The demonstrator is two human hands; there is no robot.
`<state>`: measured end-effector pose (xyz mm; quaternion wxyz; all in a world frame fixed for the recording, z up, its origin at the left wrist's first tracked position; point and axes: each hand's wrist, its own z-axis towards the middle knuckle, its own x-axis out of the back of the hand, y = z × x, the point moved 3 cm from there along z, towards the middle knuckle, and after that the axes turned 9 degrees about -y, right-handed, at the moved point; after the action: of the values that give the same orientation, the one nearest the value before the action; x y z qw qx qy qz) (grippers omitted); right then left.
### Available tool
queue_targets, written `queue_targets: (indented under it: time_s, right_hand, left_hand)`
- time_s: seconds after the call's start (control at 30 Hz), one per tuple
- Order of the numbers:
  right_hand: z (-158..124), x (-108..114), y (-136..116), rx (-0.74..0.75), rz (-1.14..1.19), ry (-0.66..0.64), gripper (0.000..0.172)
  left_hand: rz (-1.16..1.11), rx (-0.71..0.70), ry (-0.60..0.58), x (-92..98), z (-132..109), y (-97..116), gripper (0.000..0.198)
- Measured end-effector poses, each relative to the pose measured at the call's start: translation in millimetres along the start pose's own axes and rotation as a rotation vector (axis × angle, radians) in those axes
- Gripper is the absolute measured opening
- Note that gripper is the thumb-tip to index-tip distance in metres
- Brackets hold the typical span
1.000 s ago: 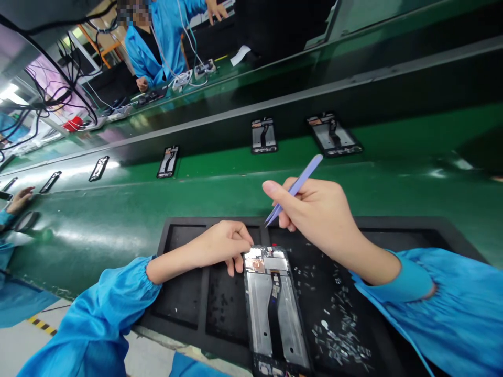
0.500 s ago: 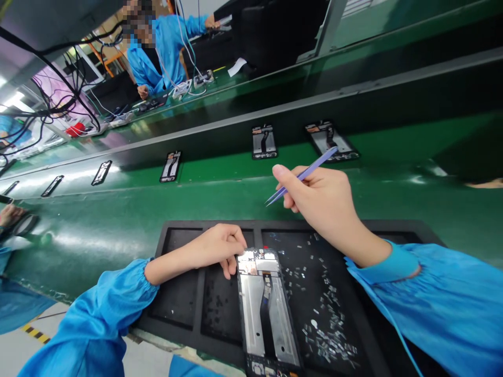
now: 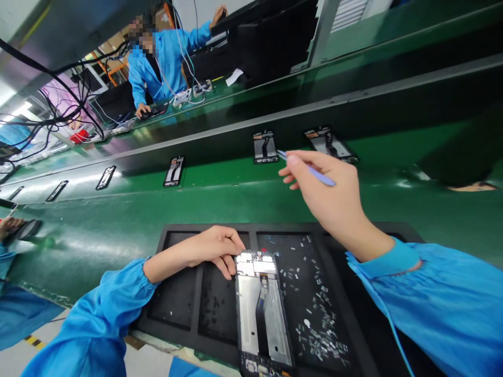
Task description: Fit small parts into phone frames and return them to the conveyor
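Observation:
My left hand (image 3: 214, 250) rests curled on the black tray (image 3: 181, 319), its fingertips touching the top left corner of a phone frame (image 3: 261, 309) that lies in the tray. My right hand (image 3: 328, 193) is lifted above the green conveyor belt (image 3: 118, 214), out toward the phone frames on it. It pinches purple tweezers (image 3: 310, 170) whose tips point left, close to one phone frame on the belt (image 3: 264, 147). Several small silver parts (image 3: 318, 319) lie scattered in the tray's right compartment.
More phone frames (image 3: 174, 171) ride the belt at intervals, another one (image 3: 329, 142) just beyond my right hand. A person in a blue coat (image 3: 167, 57) works across the line among cables. Another person's hand (image 3: 10, 226) shows at the far left.
My right hand has risen from above the tray and reached forward over the belt, turning the tweezers so that they point left. My left hand stays at the phone frame's corner.

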<state>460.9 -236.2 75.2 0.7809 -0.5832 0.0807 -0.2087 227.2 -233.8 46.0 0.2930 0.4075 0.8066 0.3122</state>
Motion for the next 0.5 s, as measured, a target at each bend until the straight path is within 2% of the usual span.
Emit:
queue_targets:
  time_s: [0.07,0.13,0.23,0.3,0.37,0.43,0.5]
  right_hand:
    - [5,7,8,-0.002,0.026,0.041,0.032]
    - [12,19,13,-0.046,0.001,0.081,0.027]
    - [17,45,3,-0.140,-0.104,0.100,0.016]
    - [16,65,-18,-0.136,-0.279,0.085,0.013]
    - [14,83,-37,-0.110,-0.596,0.057,0.018]
    - [16,95,-39,-0.144,-0.824,-0.039,0.024]
    - [28,102,-21,-0.255,-0.946,-0.160,0.031]
  left_hand:
    - [0.015,0.015,0.021,-0.4,1,-2,0.019]
    - [0.030,0.010,0.033,-0.4,3,-5,0.016]
    - [0.048,-0.011,0.048,0.7,9,-7,0.016]
    - [0.070,-0.012,0.045,0.5,9,-4,0.018]
    - [0.114,-0.010,0.061,-1.7,3,-2,0.019]
    - [0.204,-0.048,0.177,-6.1,-12,-4,0.023]
    - [0.365,-0.153,0.422,-14.3,-35,-16,0.031]
